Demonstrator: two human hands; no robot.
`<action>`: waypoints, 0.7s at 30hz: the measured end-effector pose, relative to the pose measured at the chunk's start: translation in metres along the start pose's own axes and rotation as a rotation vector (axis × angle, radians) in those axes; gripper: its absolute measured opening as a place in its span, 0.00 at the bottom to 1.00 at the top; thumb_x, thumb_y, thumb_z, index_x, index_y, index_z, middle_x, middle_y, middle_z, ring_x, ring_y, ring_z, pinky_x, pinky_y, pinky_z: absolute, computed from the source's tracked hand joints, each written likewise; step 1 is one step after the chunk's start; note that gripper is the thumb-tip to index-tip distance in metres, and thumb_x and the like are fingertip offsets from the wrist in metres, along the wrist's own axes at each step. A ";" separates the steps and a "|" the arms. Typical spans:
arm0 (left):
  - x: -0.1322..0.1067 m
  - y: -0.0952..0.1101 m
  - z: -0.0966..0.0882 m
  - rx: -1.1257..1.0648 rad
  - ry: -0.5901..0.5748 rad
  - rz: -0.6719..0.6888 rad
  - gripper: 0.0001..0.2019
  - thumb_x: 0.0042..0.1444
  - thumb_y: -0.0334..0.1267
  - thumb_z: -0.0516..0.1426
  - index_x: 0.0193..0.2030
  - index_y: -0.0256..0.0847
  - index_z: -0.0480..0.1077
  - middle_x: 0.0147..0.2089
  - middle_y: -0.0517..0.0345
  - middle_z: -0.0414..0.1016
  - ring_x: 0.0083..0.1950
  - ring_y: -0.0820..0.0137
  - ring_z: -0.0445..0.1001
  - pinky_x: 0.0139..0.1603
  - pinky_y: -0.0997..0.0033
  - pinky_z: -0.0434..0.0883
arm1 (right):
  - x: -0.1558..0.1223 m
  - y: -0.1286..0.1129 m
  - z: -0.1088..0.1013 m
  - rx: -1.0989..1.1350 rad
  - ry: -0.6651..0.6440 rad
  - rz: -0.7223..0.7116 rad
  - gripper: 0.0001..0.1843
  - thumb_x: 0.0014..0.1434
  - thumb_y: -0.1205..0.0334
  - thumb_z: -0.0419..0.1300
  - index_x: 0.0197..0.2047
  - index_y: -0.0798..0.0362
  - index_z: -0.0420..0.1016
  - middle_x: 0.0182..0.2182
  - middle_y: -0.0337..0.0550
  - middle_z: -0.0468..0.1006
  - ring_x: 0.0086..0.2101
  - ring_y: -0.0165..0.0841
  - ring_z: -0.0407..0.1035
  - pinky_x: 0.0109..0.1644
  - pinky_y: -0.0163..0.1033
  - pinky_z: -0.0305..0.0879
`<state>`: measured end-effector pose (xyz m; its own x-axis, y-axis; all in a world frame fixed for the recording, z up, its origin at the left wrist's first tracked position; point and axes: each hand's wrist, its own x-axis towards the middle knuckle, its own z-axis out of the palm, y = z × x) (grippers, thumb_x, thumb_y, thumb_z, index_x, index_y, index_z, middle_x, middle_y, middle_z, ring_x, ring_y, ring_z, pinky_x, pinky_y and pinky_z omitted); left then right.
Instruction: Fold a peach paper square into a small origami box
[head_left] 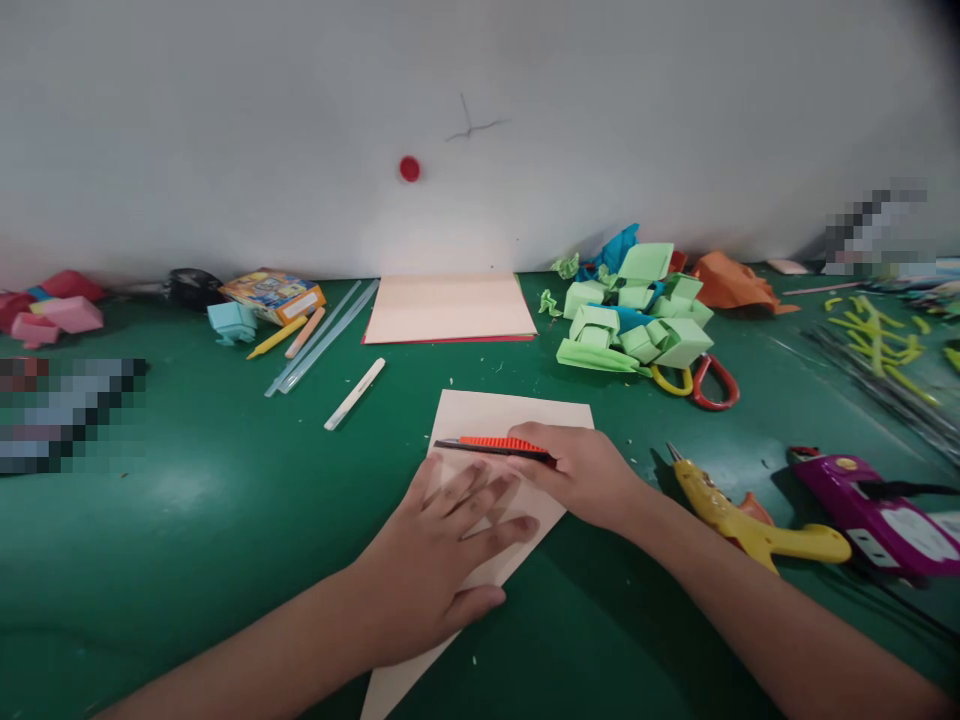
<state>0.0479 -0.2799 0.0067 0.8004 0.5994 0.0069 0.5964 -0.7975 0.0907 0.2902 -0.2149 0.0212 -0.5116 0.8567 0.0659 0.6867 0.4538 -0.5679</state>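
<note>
A pale peach sheet of paper (517, 412) lies at a slant on the green table in front of me. My left hand (442, 555) is pressed flat on it with its fingers spread. From the right, my right hand (581, 465) grips an orange-and-black utility knife (495, 445) with a ridged body. The knife lies low across the paper, just beyond my left fingertips, its thin tip pointing left near the sheet's left edge. Whether the tip touches the paper I cannot tell.
Behind are stacked peach sheets (450, 308), folded green paper pieces (637, 310) and scissors handles (716, 383). A yellow glue gun (735, 515) and purple power strip (874, 510) sit right. Glue sticks (322, 338), a small box (276, 295) and a whitish stick (355, 394) lie left.
</note>
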 end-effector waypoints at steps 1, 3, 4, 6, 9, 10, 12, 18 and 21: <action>0.000 0.000 0.000 -0.001 0.000 0.000 0.29 0.72 0.52 0.49 0.77 0.61 0.48 0.81 0.60 0.40 0.80 0.52 0.42 0.75 0.31 0.37 | 0.000 0.000 0.000 -0.001 0.000 0.001 0.15 0.70 0.52 0.54 0.54 0.45 0.77 0.45 0.41 0.85 0.44 0.40 0.77 0.44 0.39 0.67; 0.000 0.001 -0.002 -0.005 -0.005 -0.002 0.29 0.72 0.52 0.50 0.77 0.61 0.48 0.81 0.60 0.41 0.80 0.51 0.42 0.75 0.31 0.37 | -0.001 0.000 0.000 -0.002 0.006 -0.002 0.16 0.71 0.51 0.54 0.54 0.45 0.77 0.45 0.41 0.85 0.44 0.40 0.77 0.45 0.39 0.67; 0.000 0.001 -0.002 -0.006 -0.013 -0.004 0.29 0.72 0.51 0.50 0.77 0.61 0.48 0.81 0.59 0.41 0.80 0.51 0.42 0.75 0.30 0.37 | -0.001 0.000 0.000 -0.002 0.010 -0.004 0.16 0.71 0.51 0.54 0.54 0.45 0.76 0.46 0.41 0.84 0.44 0.40 0.77 0.45 0.39 0.67; 0.000 0.001 -0.002 -0.005 -0.029 -0.005 0.29 0.72 0.51 0.50 0.77 0.60 0.48 0.81 0.59 0.40 0.80 0.51 0.41 0.74 0.30 0.37 | -0.001 0.000 0.000 -0.001 0.011 -0.006 0.16 0.71 0.51 0.54 0.54 0.45 0.76 0.46 0.41 0.84 0.44 0.40 0.77 0.45 0.40 0.67; 0.000 0.001 -0.002 -0.003 -0.021 -0.003 0.29 0.72 0.51 0.49 0.77 0.61 0.46 0.81 0.60 0.40 0.80 0.52 0.41 0.75 0.31 0.37 | -0.001 0.001 -0.001 -0.004 0.006 -0.003 0.15 0.70 0.51 0.54 0.53 0.45 0.76 0.46 0.40 0.84 0.44 0.40 0.77 0.45 0.40 0.67; -0.001 0.001 -0.001 -0.005 -0.012 -0.002 0.30 0.72 0.52 0.49 0.77 0.61 0.46 0.81 0.60 0.41 0.80 0.53 0.41 0.75 0.31 0.37 | -0.001 0.001 -0.001 -0.007 0.005 -0.002 0.15 0.70 0.51 0.54 0.53 0.44 0.76 0.46 0.40 0.84 0.44 0.40 0.77 0.45 0.40 0.67; -0.001 0.000 -0.001 -0.011 0.000 -0.003 0.30 0.72 0.52 0.49 0.77 0.61 0.46 0.81 0.61 0.41 0.80 0.53 0.42 0.75 0.32 0.37 | -0.001 0.001 -0.001 -0.017 0.006 0.002 0.15 0.70 0.51 0.54 0.54 0.44 0.76 0.46 0.40 0.84 0.44 0.40 0.77 0.45 0.40 0.67; 0.000 0.000 -0.002 -0.015 0.002 0.003 0.30 0.72 0.52 0.49 0.77 0.62 0.45 0.81 0.60 0.41 0.80 0.51 0.44 0.75 0.32 0.38 | -0.003 0.001 -0.002 -0.040 0.003 0.016 0.15 0.70 0.51 0.54 0.53 0.44 0.76 0.44 0.39 0.84 0.43 0.39 0.77 0.42 0.39 0.66; 0.000 0.000 -0.003 -0.009 -0.005 -0.002 0.30 0.72 0.53 0.49 0.77 0.62 0.45 0.81 0.60 0.42 0.80 0.51 0.44 0.75 0.32 0.40 | -0.003 0.002 -0.002 -0.033 0.013 0.014 0.15 0.70 0.51 0.54 0.53 0.44 0.76 0.45 0.40 0.84 0.43 0.40 0.78 0.43 0.39 0.66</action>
<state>0.0475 -0.2800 0.0102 0.7992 0.6010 0.0013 0.5979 -0.7954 0.0993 0.2942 -0.2160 0.0212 -0.4949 0.8662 0.0692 0.7104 0.4492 -0.5419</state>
